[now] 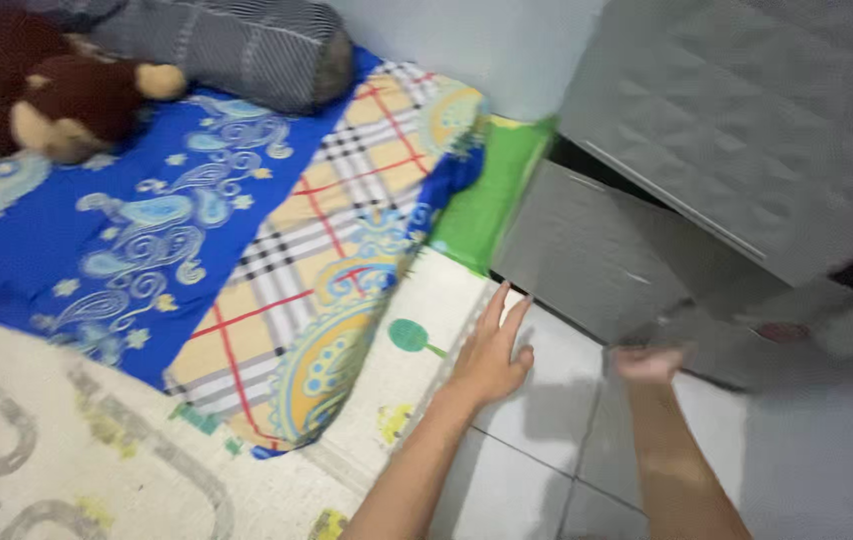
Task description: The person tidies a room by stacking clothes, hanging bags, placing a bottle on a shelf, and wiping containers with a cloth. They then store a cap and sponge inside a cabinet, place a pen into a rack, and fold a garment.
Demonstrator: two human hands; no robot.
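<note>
A: Where is the left hand (492,355)?

B: Flat on the floor (537,440), fingers (494,305) spread, right at the edge of the play mat (77,450). It holds nothing.

A: And the right hand (650,363)?

B: It is blurred. It is at the lower grey drawer (587,250), which stands pulled out from the cabinet (747,110). I cannot tell whether it grips the drawer or is flat.

A: What lies around?

B: Left of the drawer, a blue patterned mattress (147,220) lies on the mat. A brown plush monkey (47,90) and a grey bolster (237,45) rest at its far end.
</note>
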